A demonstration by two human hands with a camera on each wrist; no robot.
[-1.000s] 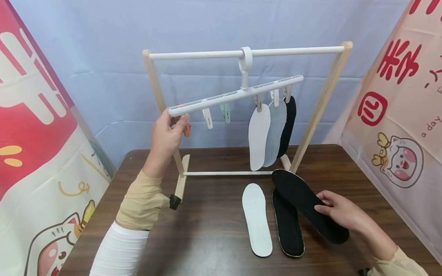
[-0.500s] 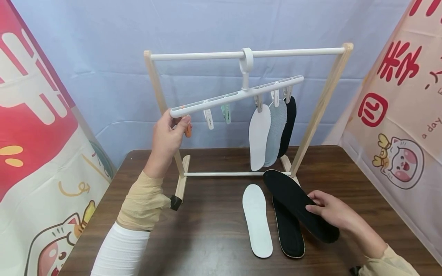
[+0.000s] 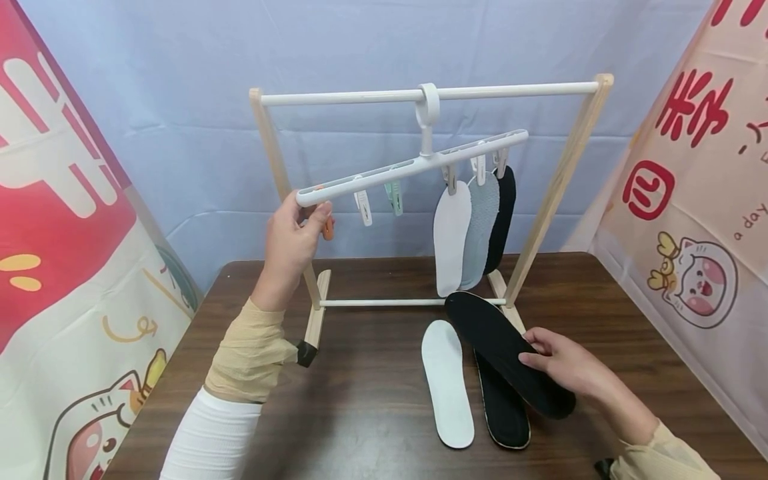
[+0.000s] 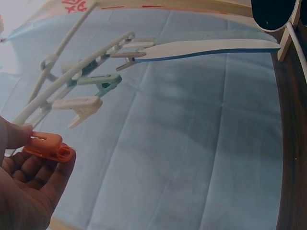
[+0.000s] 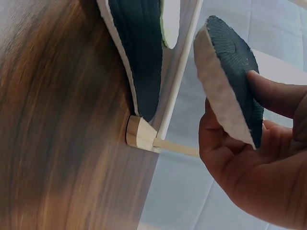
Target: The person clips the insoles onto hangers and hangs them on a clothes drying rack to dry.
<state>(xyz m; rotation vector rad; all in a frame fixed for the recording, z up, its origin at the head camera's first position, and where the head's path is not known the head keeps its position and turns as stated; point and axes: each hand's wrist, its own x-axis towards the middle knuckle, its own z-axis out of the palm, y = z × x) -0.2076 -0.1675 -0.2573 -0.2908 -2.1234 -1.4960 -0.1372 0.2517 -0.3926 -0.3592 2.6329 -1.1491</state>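
Observation:
My left hand (image 3: 290,233) is at the near left end of a white clip hanger (image 3: 384,175), its thumb and fingers pinching an orange clothespin (image 4: 48,146). A white clothespin (image 3: 363,208) and a green clothespin (image 3: 394,198) hang bare beside it. In my right hand (image 3: 567,363) is a black insole (image 3: 498,340) with a pale underside, held tilted over a second black insole (image 3: 507,413) lying on the table. A white insole (image 3: 447,387) lies left of that one. From the hanger's right half hang a white insole (image 3: 451,240), a grey insole (image 3: 482,227) and a black insole (image 3: 504,213).
The hanger hooks over the top bar (image 3: 516,90) of a rack with wooden posts (image 3: 558,187). A low white crossbar (image 3: 384,303) joins the posts near the dark wooden table (image 3: 360,400). Printed cloths stand at both sides, and a pale blue cloth (image 3: 180,100) behind.
My right hand has carried the black insole leftward, so it covers more of the one beneath and its far end nears the hanging insoles. My left hand keeps its place on the orange clothespin.

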